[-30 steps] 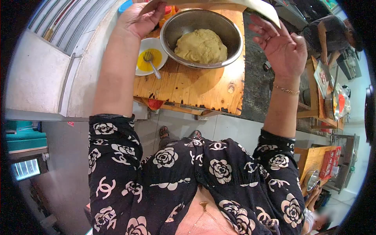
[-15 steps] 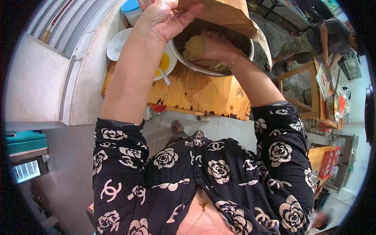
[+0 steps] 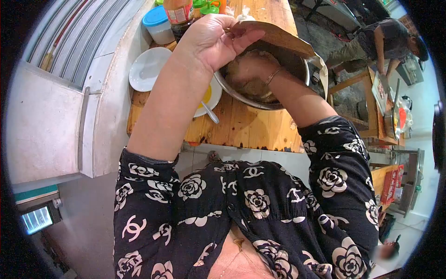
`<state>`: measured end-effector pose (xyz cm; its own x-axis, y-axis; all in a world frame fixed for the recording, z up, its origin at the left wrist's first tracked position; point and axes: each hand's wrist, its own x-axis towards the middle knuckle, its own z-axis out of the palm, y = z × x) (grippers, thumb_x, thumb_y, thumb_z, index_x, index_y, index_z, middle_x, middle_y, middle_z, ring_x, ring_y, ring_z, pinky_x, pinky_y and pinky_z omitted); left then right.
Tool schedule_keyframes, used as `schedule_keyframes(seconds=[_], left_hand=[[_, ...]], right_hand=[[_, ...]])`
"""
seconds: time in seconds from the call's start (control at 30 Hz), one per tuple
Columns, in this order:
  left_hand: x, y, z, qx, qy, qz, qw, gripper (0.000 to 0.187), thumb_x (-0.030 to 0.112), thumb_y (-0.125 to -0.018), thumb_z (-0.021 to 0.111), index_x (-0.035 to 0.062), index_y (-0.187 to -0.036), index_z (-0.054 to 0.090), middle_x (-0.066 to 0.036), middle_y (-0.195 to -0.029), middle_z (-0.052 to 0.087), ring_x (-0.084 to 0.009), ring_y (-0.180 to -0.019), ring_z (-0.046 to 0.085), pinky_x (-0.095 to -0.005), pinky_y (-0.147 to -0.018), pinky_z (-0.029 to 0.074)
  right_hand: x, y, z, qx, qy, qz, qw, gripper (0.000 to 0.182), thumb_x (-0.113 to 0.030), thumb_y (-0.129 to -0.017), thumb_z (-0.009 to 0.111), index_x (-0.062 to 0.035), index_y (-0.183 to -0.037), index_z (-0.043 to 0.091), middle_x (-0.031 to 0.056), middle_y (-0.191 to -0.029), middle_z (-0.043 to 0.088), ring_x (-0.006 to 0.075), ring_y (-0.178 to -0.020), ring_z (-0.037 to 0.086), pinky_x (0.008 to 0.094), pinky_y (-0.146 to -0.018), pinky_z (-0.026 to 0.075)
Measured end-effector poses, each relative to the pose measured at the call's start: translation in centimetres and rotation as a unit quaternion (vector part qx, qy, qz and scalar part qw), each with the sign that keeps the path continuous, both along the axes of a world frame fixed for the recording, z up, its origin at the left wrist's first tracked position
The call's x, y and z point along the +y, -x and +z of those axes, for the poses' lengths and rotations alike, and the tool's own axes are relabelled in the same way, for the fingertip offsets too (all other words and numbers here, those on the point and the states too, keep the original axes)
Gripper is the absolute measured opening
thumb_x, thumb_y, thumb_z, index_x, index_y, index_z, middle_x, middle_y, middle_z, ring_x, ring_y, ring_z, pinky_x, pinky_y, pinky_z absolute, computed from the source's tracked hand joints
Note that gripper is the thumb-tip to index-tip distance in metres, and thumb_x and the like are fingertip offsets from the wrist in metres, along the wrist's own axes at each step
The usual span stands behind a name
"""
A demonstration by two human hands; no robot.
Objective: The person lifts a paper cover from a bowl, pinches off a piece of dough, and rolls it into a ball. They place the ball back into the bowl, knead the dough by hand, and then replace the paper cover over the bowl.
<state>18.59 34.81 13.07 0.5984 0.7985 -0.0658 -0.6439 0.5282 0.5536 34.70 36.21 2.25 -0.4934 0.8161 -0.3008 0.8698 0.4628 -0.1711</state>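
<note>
My left hand is closed on the edge of what looks like a brown paper bag, held tilted over a deep metal bowl. The bag's pale edge hangs down at the bowl's right side. Inside the bowl is my right hand, wrist bent down, a thin bracelet on it. A pale yellowish dough-like mass lies under and around that hand. Shadow and the mass hide its fingertips. Beside my left forearm, a white bowl holds yellow liquid and a metal spoon.
The wooden table carries a white plate, a blue-lidded tub and a labelled bottle. A wall ledge runs along the left. To the right, another person bends over a wooden table with a board.
My left hand and the paper bag have shifted right and down in view. My right hand has moved within the bowl, showing less of the yellowish mass. The whole view has shifted slightly.
</note>
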Motion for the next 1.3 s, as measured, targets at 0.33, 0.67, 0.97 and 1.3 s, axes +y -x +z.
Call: schedule_keyframes(seconds=[0.33,0.67,0.97,1.3], left_hand=[[1.2,1.1,-1.0,-0.043,0.000,-0.067,0.997,0.026,0.006,-0.096,0.044,-0.0113,-0.113,0.052,-0.022,-0.104,0.064,-0.0266,-0.088,0.068,-0.0341,-0.077,0.061],[0.3,1.4,-0.4,-0.097,-0.026,-0.052,0.994,0.030,0.006,-0.097,0.041,-0.0141,-0.117,0.049,-0.026,-0.110,0.062,-0.0289,-0.093,0.068,-0.0338,-0.080,0.061],[-0.6,-0.1,-0.2,-0.053,-0.045,0.048,0.996,0.027,0.006,-0.097,0.042,-0.0123,-0.115,0.050,-0.021,-0.106,0.062,-0.0286,-0.090,0.067,-0.0356,-0.078,0.062],[-2.4,-1.9,0.0,-0.013,-0.061,0.096,0.993,0.026,0.007,-0.097,0.045,-0.0101,-0.115,0.052,-0.019,-0.104,0.063,-0.0247,-0.086,0.068,-0.0327,-0.075,0.062]], right_hand=[[-2.2,2.2,3.6,0.020,-0.025,-0.178,0.984,0.053,-0.016,-0.076,0.063,-0.0035,-0.127,0.052,0.0228,-0.125,0.055,0.0367,-0.116,0.053,0.0412,-0.100,0.042],[-1.0,-9.8,2.7,0.094,-0.010,0.011,0.995,0.122,-0.041,-0.045,0.091,0.0027,-0.141,0.030,0.0257,-0.139,0.043,0.0361,-0.129,0.042,0.0379,-0.110,0.033],[-4.9,-8.1,-1.4,0.228,-0.008,-0.225,0.947,0.125,-0.037,-0.051,0.092,0.0019,-0.145,0.018,0.0229,-0.144,0.035,0.0382,-0.130,0.040,0.0371,-0.110,0.031],[-4.4,-9.9,3.9,0.450,0.153,-0.075,0.876,0.050,-0.016,-0.087,0.062,-0.0027,-0.132,0.044,0.0135,-0.130,0.054,0.0233,-0.114,0.056,0.0342,-0.097,0.048]])
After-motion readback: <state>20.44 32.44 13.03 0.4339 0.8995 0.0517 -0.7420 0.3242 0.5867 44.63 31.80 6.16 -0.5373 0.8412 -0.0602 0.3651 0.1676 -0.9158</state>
